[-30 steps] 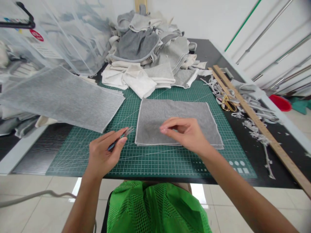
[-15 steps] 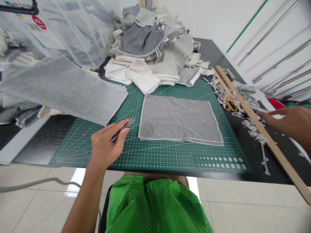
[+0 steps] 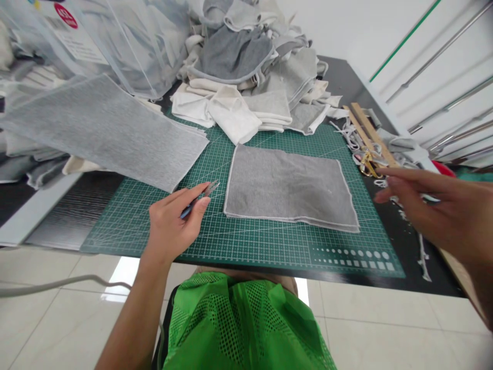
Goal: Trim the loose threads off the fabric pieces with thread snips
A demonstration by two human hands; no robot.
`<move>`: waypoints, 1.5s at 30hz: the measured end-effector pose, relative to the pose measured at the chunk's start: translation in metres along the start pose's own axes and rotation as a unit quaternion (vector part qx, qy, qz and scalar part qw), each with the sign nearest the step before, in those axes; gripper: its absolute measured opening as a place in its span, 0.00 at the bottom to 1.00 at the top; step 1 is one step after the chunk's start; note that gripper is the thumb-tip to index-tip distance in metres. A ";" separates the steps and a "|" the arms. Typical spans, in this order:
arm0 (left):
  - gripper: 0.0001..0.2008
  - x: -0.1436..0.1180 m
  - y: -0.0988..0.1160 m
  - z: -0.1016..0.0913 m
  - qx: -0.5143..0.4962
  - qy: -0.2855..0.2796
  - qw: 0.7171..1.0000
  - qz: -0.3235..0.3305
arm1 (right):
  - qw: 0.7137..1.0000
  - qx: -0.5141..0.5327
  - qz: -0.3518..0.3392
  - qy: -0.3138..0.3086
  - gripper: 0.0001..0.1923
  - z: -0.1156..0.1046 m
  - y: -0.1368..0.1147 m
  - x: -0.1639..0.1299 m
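Note:
A grey cloth (image 3: 288,185) with a pale stitched edge lies flat on the green cutting mat (image 3: 239,241). My left hand (image 3: 173,226) rests on the mat just left of the cloth and grips small thread snips (image 3: 202,194), blades pointing toward the cloth's left edge. My right hand (image 3: 435,208) hovers off the mat's right side, fingers apart and holding nothing, above fabric scraps and close to the gold scissors (image 3: 367,162) and the wooden ruler (image 3: 372,133).
A heap of grey and white cloths (image 3: 250,77) fills the back of the table. A larger grey sheet (image 3: 100,128) overhangs the left side beneath clear plastic bags (image 3: 127,46). White trimmings (image 3: 422,252) litter the black tabletop at right. Metal rods (image 3: 442,92) lean on the wall.
My right hand left the grey cloth, swung out to the right over the ruler, then came back a little toward the scissors. My left hand kept the snips and barely moved.

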State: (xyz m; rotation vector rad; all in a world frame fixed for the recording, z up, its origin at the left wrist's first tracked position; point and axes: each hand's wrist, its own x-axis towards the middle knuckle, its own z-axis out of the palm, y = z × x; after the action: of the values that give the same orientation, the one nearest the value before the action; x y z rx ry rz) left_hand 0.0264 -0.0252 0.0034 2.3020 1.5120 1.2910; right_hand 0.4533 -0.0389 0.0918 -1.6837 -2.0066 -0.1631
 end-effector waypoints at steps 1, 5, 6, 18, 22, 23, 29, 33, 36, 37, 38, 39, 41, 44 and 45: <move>0.13 0.000 0.000 0.000 0.000 -0.001 1.000 -0.001 | 0.997 0.039 -0.059 -0.031 0.15 0.009 -0.025 0.002; 0.13 0.000 -0.001 -0.001 -0.001 0.000 1.000 -0.004 | 0.951 0.216 -0.172 -0.138 0.17 0.061 -0.109 0.008; 0.13 0.000 -0.001 -0.001 -0.002 0.001 1.000 -0.005 | 0.942 0.236 -0.174 -0.163 0.15 0.076 -0.123 0.009; 0.14 0.002 -0.001 -0.003 -0.025 -0.021 0.999 -0.010 | 0.886 0.300 -0.239 -0.260 0.10 0.148 -0.159 0.030; 0.14 0.003 -0.001 -0.003 -0.029 -0.026 0.999 -0.011 | 0.873 0.343 -0.214 -0.273 0.08 0.148 -0.155 0.035; 0.14 0.003 -0.001 -0.003 -0.029 -0.026 0.999 -0.010 | 0.871 0.351 -0.207 -0.275 0.08 0.148 -0.155 0.037; 0.14 0.004 0.000 -0.002 -0.023 -0.030 0.999 -0.014 | 0.842 0.412 -0.143 -0.316 0.07 0.151 -0.152 0.046; 0.14 0.004 0.001 -0.003 -0.043 -0.045 0.998 -0.009 | 0.807 0.472 -0.060 -0.351 0.08 0.155 -0.150 0.050; 0.15 0.002 0.003 -0.004 -0.056 -0.075 0.996 0.005 | 0.771 0.518 0.002 -0.372 0.09 0.156 -0.147 0.052; 0.16 0.002 0.004 -0.004 -0.059 -0.080 0.995 0.010 | 0.758 0.530 0.020 -0.380 0.10 0.156 -0.146 0.053; 0.16 0.001 0.004 -0.004 -0.061 -0.082 0.995 0.016 | 0.745 0.541 0.037 -0.388 0.10 0.156 -0.145 0.054; 0.17 0.000 0.004 -0.004 -0.059 -0.081 0.995 0.023 | 0.731 0.553 0.053 -0.395 0.10 0.155 -0.145 0.054; 0.19 -0.001 0.003 -0.003 -0.048 -0.083 0.995 0.042 | 0.707 0.575 0.073 -0.405 0.10 0.154 -0.144 0.056; 0.21 -0.003 0.003 0.001 -0.017 -0.085 0.993 0.084 | 0.682 0.597 0.095 -0.412 0.10 0.153 -0.143 0.056; 0.22 -0.003 0.003 0.002 -0.006 -0.083 0.992 0.096 | 0.675 0.603 0.102 -0.413 0.11 0.152 -0.143 0.056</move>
State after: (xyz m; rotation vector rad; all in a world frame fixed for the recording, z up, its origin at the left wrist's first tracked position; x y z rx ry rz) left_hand 0.0291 -0.0283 0.0017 2.5286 1.2544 1.1094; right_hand 0.2659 0.0406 0.0185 -0.9945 -1.5754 1.8745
